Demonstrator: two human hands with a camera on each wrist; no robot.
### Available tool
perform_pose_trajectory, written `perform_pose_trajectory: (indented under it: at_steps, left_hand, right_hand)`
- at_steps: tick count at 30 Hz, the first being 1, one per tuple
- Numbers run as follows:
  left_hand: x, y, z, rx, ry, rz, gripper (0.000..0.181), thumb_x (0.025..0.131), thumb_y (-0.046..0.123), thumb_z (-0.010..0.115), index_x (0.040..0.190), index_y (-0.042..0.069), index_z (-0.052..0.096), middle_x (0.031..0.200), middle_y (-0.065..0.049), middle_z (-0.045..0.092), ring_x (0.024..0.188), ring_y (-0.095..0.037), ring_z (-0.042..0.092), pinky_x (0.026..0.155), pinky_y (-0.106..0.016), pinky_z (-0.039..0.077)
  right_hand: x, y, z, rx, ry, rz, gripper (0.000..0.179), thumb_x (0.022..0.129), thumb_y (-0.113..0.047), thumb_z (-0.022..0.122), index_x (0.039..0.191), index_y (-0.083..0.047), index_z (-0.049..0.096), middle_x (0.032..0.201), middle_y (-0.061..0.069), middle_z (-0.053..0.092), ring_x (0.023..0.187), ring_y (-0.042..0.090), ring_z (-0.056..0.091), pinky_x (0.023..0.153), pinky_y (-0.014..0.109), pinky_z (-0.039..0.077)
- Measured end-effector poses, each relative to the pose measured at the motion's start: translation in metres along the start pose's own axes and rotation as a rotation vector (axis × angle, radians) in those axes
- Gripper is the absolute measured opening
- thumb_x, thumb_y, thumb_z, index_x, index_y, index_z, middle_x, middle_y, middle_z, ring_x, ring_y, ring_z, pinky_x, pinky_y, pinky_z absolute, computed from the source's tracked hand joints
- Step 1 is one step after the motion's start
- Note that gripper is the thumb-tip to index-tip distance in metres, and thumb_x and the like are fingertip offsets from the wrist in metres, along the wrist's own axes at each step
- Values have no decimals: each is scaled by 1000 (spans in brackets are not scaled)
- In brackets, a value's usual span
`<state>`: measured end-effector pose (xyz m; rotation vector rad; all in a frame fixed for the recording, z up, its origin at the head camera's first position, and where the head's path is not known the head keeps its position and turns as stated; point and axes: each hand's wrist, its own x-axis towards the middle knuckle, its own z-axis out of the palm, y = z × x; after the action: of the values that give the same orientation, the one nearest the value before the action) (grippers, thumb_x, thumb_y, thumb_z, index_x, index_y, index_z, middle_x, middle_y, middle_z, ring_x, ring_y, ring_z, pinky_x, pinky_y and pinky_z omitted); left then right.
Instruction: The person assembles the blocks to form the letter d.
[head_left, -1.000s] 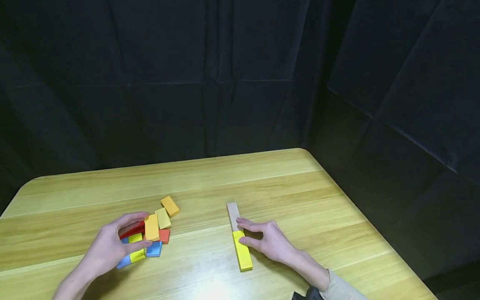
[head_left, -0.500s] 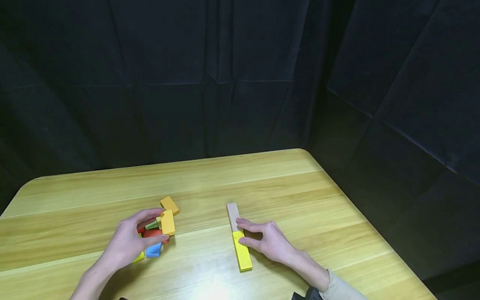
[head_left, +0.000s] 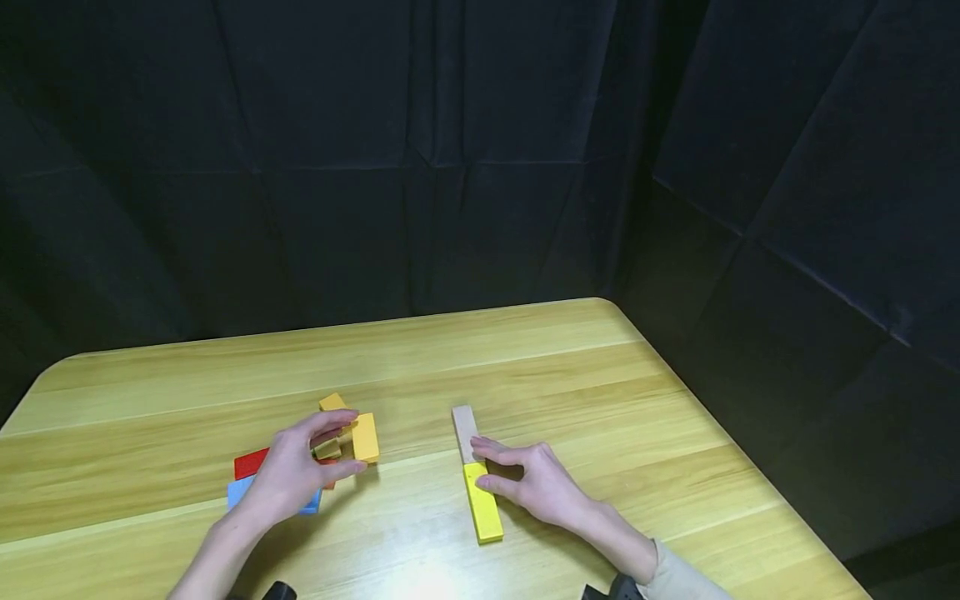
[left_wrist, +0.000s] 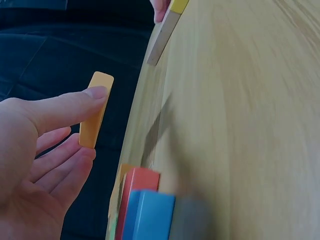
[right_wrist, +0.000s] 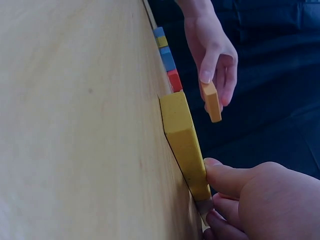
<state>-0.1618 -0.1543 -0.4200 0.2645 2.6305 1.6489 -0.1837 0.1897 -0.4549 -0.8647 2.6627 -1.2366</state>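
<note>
Head view: one orange block (head_left: pixel 366 437), raised above the wood-grained table (head_left: pixel 600 375), is pinched between the left hand's (head_left: pixel 292 475) thumb and fingertips. One yellow block (head_left: pixel 483 507) and one pale block (head_left: pixel 463 427) lie end to end at the right hand (head_left: pixel 538 482), whose parted thumb and fingers touch their sides. At least five more rectangular blocks (head_left: pixel 249 464) lie near the left hand.

On a wood-grain tabletop (head_left: pixel 600 375), a yellow block (head_left: pixel 483 510) and a pale wooden block (head_left: pixel 462 427) are lying end to end. Well apart from them, a red block (head_left: pixel 249 464), blue blocks (head_left: pixel 237 490) and an orange block (head_left: pixel 331 402) are lying clustered together
</note>
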Motion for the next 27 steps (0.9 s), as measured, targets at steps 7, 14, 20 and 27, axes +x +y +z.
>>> perform_pose_trajectory:
  at_steps: [7, 14, 20, 27]
  left_hand:
    - [9, 2, 14, 78, 1, 39, 62, 79, 17, 86, 134, 11, 59, 135, -11, 62, 128, -35, 57, 102, -46, 51]
    - [18, 3, 25, 82, -1, 62, 62, 79, 11, 85, 135, 7, 59, 134, -13, 63, 126, -36, 58, 105, -45, 49]
    - [26, 3, 35, 75, 3, 64, 61, 79, 11, 84, 135, 7, 59, 135, -13, 63, 126, -36, 58, 106, -47, 47]
    - [37, 6, 48, 85, 14, 69, 59, 81, 9, 82, 136, 5, 59, 136, -13, 62, 127, -35, 57, 108, -48, 46]
  right_hand:
    - [0, 1, 0, -3, 4, -7, 42, 91, -31, 74, 127, -11, 69, 142, -5, 58, 132, 13, 52, 112, 44, 41]
    - [0, 1, 0, -9, 13, -15, 43, 91, -31, 74, 128, -11, 68, 141, -5, 58, 131, 14, 53, 111, 44, 41]
    - [0, 2, 1, -11, 17, -22, 43, 90, -31, 74, 127, -10, 69, 141, -6, 59, 131, 14, 53, 111, 44, 42]
    - [0, 0, 1, -1, 8, -15, 43, 90, -32, 74, 128, -11, 68, 141, -5, 58, 131, 14, 53, 112, 46, 40]
